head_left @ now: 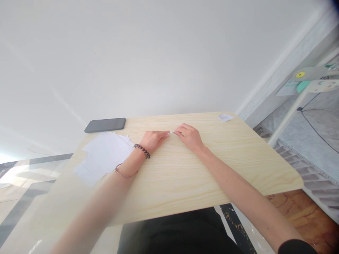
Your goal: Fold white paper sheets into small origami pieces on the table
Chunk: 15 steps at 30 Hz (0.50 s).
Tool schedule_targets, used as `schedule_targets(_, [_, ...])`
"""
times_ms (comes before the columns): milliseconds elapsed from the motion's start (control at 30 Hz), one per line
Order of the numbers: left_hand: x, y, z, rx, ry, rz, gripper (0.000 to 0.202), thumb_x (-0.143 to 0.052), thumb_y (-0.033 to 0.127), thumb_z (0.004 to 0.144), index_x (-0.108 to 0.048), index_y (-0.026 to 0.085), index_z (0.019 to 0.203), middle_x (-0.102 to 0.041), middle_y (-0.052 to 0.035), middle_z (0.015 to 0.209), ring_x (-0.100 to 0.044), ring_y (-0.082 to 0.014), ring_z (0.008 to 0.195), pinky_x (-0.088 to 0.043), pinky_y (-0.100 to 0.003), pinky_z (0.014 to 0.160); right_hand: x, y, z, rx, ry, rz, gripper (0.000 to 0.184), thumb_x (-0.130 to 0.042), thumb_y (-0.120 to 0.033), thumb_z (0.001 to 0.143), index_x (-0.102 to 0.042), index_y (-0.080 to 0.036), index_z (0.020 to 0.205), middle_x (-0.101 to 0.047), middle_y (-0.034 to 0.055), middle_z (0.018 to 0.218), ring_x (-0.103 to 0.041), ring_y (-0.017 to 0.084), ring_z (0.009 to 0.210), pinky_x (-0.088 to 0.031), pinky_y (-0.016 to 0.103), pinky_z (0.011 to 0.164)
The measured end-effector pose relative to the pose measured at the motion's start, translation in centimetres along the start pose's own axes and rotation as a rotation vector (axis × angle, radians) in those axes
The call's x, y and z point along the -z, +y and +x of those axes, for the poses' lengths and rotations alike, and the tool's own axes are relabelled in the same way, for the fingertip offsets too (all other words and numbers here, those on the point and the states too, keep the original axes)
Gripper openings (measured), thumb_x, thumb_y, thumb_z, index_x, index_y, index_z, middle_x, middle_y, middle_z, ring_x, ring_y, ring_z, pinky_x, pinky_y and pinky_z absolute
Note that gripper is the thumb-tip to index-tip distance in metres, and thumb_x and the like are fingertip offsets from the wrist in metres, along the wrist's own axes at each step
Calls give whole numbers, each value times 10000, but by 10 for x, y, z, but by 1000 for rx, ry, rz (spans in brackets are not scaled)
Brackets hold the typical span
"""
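Observation:
Over the middle of the table, my left hand (155,139) and my right hand (190,137) pinch a small piece of white paper (171,132) between them. Seen nearly edge-on, the paper is a thin white strip, and fingers cover most of it. Both hands are closed, thumbs against fingertips. A beaded bracelet and a thin cord circle my left wrist. To the left of that hand, loose sheets of white paper (106,151) lie in an overlapping pile, partly behind my left forearm.
On the pale wood table (164,187), a dark phone (106,125) lies at the back left. A small folded piece of white paper (225,117) rests near the back right corner. The white wall (164,56) rises behind the table. A metal-framed stand (288,116) is on the right.

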State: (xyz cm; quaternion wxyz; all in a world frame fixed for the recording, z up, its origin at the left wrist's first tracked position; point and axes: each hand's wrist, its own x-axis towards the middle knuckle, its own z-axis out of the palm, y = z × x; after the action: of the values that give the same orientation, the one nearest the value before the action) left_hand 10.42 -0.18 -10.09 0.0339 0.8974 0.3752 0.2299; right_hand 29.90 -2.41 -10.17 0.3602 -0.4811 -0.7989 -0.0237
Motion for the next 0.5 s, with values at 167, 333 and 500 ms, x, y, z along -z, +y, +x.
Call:
schedule_targets(167, [4, 5, 0, 28, -6, -106, 379, -292, 353, 879, -552, 206, 1112, -617, -56, 1040, -560, -174, 957, -418, -295, 818, 2, -2, 0, -27, 48, 62, 176, -442, -276, 834, -605, -211, 829, -604, 33, 884, -549, 146, 809, -404, 266, 715])
schedule_targets(333, [10, 6, 1, 107, -35, -359, 382, -355, 398, 847, -563, 215, 1109, -623, -47, 1003, -565, -175, 908, -432, -291, 800, 3, -4, 0, -20, 56, 130, 195, -426, -288, 840, -604, -220, 880, -588, 39, 897, -557, 141, 806, -427, 260, 724])
schedule_targets(500, [12, 3, 1, 237, -102, -660, 444, -332, 464, 840, -552, 203, 1125, -570, -29, 1137, -506, -201, 1041, -367, -320, 912, 3, -5, 1, 2, 54, 184, 209, -405, -277, 850, -594, -229, 928, -570, 41, 898, -553, 135, 817, -438, 258, 738])
